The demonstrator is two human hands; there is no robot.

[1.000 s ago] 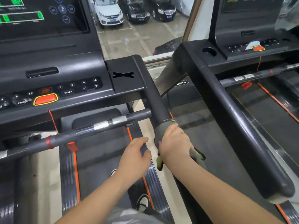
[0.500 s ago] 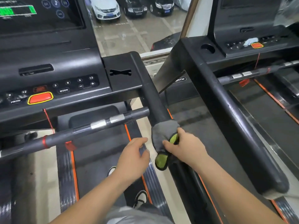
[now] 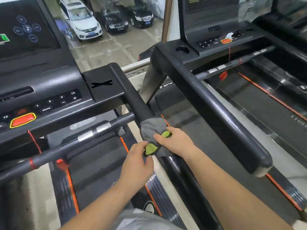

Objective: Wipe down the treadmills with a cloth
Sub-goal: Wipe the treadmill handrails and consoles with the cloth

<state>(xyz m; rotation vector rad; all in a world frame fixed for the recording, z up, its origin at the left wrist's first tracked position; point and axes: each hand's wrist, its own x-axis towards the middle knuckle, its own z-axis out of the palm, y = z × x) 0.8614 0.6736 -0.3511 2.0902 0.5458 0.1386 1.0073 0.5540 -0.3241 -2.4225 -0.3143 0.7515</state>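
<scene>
The cloth [image 3: 152,130] hides the handrail's [image 3: 132,98] end; the left screen [image 3: 25,27] is cut off; its button labels are blurred.

Left hand [image 3: 136,165]: bare, back uppermost, forearm reaching forward from lower left; fingers [image 3: 141,144] curled, tips pinched together on a fold of fabric. Right hand [image 3: 176,143]: bare, palm down, forearm entering from lower right; thumb and fingers closed in a grip. Hands just beside each other, nearly touching.
</scene>
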